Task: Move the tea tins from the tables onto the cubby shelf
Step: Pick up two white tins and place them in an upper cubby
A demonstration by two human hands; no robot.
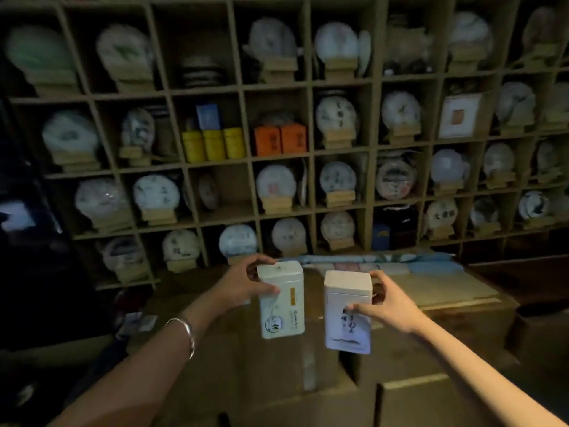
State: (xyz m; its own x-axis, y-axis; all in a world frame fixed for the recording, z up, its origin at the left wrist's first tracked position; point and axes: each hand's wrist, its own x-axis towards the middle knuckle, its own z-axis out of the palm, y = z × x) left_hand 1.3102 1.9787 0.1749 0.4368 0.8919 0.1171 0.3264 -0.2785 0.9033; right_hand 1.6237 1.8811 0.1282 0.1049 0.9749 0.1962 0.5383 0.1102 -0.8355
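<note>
I hold two tall white rectangular tea tins upright in front of me. My left hand [246, 282] grips the left tin [281, 306], which carries a yellow label strip and a dark drawing. My right hand [389, 302] grips the right tin [348, 315], printed with dark calligraphy. Both tins hang in the air side by side, a small gap between them. Behind them rises the wooden cubby shelf [246, 163], its compartments mostly filled with round wrapped tea cakes on small stands.
One cubby holds three yellow tins [214, 144] with a blue box above, another two orange boxes [280, 139]. The cubby [228, 195] below the yellow tins holds only one leaning cake. Cardboard boxes [308, 380] stand stacked beneath my arms. The room is dim.
</note>
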